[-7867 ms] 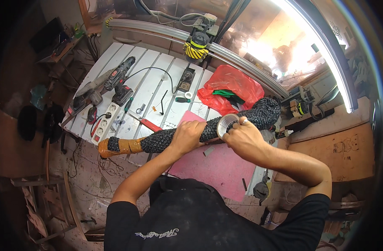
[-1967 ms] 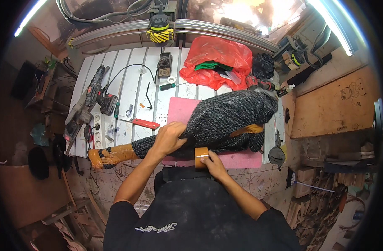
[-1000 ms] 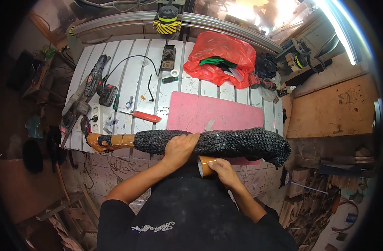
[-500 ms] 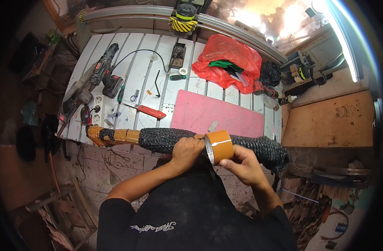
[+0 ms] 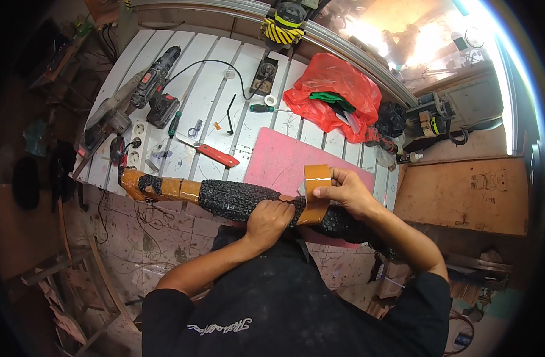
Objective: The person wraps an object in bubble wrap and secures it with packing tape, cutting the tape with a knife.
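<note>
A long bundle in black bubble wrap (image 5: 229, 199) lies across the near edge of the white slatted table, its left end bound in brown tape (image 5: 172, 187). My left hand (image 5: 269, 224) is closed over the middle of the bundle and presses on it. Just right of it, my right hand (image 5: 348, 191) grips a roll of brown packing tape (image 5: 318, 177), fingers at its side and thumb in front. A strip of tape (image 5: 313, 213) runs from the roll down onto the bundle. The wrap's right end is partly hidden behind my right forearm.
Under the bundle lies a pink board (image 5: 278, 157). Farther left are a red-handled knife (image 5: 217, 156), a hex key (image 5: 231, 114), a screwdriver (image 5: 175, 124), a power strip (image 5: 136, 143) and a cordless drill (image 5: 156, 77). A red plastic bag (image 5: 332, 77) sits at the back right.
My right hand has carried the tape roll up over the bundle and turned it, and a strip now lies across the wrap. My left hand still holds the bundle. The whole view has shifted slightly.
</note>
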A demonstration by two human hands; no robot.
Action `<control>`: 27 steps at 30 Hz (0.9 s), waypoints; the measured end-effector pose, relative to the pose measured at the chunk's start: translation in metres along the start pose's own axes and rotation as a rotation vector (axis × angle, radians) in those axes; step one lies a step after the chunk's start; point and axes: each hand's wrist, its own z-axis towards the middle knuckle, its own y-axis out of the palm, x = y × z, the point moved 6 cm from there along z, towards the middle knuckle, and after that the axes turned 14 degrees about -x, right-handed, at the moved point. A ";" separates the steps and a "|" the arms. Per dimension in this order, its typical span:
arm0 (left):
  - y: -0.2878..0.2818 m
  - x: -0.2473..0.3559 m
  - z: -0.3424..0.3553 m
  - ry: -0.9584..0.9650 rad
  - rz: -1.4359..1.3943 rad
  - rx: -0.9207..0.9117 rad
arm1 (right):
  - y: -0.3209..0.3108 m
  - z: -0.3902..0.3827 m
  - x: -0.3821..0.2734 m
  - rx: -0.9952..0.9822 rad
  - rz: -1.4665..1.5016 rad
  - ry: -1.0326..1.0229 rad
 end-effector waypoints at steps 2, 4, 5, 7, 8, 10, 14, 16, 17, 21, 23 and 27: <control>0.002 0.001 -0.003 -0.007 0.005 0.005 | 0.000 0.010 0.010 -0.142 -0.022 0.074; -0.002 0.004 -0.008 0.025 0.038 0.096 | 0.005 0.012 0.011 -0.235 0.050 0.067; -0.001 0.003 -0.009 0.018 0.036 0.094 | 0.011 0.011 0.011 -0.322 0.124 0.054; -0.002 0.005 -0.012 0.013 0.044 0.112 | 0.003 0.016 0.020 -0.412 -0.123 -0.007; -0.002 0.004 -0.013 -0.002 0.042 0.106 | 0.006 0.017 0.008 -0.467 -0.396 -0.143; -0.002 0.007 -0.012 0.007 0.053 0.106 | 0.000 0.016 0.014 -0.530 -0.738 -0.295; 0.000 0.008 -0.012 -0.018 0.072 0.099 | -0.015 0.023 0.036 -0.682 -1.267 -0.461; 0.000 0.009 -0.012 -0.032 0.083 0.113 | -0.015 0.025 0.050 -0.771 -1.556 -0.517; 0.000 0.009 -0.011 -0.038 0.090 0.106 | -0.019 0.031 0.057 -0.774 -1.549 -0.528; 0.000 0.009 -0.008 -0.067 0.094 0.067 | -0.048 0.069 0.080 -0.455 -1.768 -0.671; 0.000 0.008 -0.004 -0.082 0.095 0.049 | -0.059 0.083 0.098 -0.422 -1.793 -0.657; -0.005 0.013 0.009 -0.118 0.145 -0.026 | -0.061 0.103 0.140 -0.400 -1.707 -0.616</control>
